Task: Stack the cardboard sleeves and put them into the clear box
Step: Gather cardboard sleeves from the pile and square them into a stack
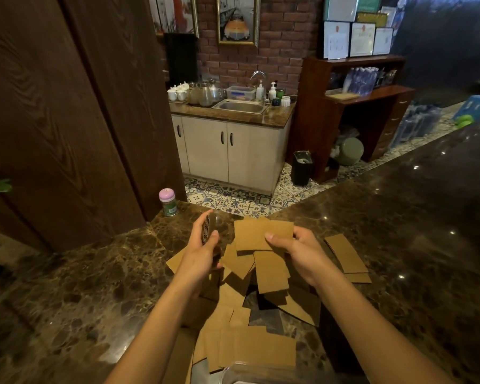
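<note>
while left hand (203,245) grips a stack (208,228), right hand (297,246) pinches one sleeve (261,234).

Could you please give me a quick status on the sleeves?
Left hand grips a small stack on edge. Right hand holds one sleeve. Many sleeves loose on the counter. Clear box nearest, nothing in the way.

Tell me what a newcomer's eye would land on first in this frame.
First the two bare hands in the middle: the left hand grips a small stack of sleeves on edge, and the right hand pinches a single flat sleeve. Next, the loose sleeves scattered over the dark marble counter below them. The clear box only peeks in at the bottom edge.
</note>
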Demonstrator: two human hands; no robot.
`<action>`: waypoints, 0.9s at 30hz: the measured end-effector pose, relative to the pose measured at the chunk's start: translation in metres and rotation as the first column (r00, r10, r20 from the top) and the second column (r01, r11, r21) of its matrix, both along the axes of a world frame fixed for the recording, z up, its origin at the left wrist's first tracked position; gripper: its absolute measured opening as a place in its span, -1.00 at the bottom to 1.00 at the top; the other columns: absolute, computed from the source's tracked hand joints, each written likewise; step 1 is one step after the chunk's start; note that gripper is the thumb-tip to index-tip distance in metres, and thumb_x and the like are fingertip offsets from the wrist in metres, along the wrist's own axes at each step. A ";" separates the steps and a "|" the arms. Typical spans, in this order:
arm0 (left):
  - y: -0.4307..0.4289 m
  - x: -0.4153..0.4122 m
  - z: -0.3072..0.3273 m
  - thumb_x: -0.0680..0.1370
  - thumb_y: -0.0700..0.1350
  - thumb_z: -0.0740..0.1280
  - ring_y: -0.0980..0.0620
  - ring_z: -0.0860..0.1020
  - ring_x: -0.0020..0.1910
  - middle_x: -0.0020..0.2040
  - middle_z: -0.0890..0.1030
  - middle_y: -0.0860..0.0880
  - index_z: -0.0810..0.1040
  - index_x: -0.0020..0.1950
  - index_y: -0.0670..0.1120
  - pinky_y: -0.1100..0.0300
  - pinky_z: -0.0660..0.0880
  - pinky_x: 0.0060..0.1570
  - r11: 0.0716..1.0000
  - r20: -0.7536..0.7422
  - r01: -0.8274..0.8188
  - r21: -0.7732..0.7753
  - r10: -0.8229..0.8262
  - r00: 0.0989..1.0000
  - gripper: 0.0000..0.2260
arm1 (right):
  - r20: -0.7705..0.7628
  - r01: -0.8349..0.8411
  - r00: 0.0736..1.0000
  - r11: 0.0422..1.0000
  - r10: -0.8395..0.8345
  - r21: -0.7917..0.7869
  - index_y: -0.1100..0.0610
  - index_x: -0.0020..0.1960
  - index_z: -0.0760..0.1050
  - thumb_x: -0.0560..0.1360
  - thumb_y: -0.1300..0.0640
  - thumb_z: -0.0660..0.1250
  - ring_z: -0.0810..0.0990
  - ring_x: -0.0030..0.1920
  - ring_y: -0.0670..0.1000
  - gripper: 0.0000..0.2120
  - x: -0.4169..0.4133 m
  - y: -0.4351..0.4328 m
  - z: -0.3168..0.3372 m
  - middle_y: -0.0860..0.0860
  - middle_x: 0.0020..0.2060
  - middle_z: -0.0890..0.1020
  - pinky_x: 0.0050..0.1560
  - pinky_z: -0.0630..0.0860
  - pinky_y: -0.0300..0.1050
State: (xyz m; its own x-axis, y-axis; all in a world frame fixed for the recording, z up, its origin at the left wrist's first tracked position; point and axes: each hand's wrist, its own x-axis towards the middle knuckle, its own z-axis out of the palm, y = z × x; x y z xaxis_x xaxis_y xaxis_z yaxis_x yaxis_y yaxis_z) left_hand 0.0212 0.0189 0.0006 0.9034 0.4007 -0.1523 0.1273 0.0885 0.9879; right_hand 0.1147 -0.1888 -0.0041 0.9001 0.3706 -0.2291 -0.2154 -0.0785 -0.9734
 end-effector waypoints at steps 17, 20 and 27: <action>-0.036 -0.009 0.079 0.63 0.40 0.08 -0.16 0.65 0.15 0.38 0.61 -0.21 0.47 0.54 0.04 0.04 0.48 -0.09 0.618 0.305 0.471 -0.629 -0.361 0.881 -0.37 | 0.114 0.045 0.989 0.928 -0.093 0.369 0.04 0.42 0.51 0.58 0.15 0.51 0.77 0.11 0.02 -0.56 -0.009 0.001 0.095 0.03 0.18 0.75 -0.14 0.72 -0.11; -0.044 -0.008 0.085 0.63 0.40 0.11 -0.15 0.65 0.10 0.29 0.66 -0.20 0.54 0.49 -0.02 0.07 0.46 -0.13 0.559 0.353 0.535 -0.634 -0.407 0.843 -0.35 | 0.142 0.092 0.978 0.925 -0.154 0.370 -0.02 0.51 0.43 0.60 0.11 0.50 0.69 0.24 0.09 -0.47 -0.013 0.003 0.098 0.04 0.29 0.66 0.06 0.69 0.08; -0.052 -0.002 0.084 0.66 0.15 0.23 -0.18 0.58 0.03 0.24 0.61 -0.22 0.49 0.52 -0.08 0.07 0.43 -0.32 0.552 0.374 0.536 -0.638 -0.387 0.843 -0.50 | 0.136 0.160 0.965 0.911 -0.226 0.381 -0.07 0.50 0.42 0.61 0.10 0.47 0.66 0.26 0.13 -0.51 -0.017 0.002 0.100 0.04 0.30 0.63 0.19 0.66 0.23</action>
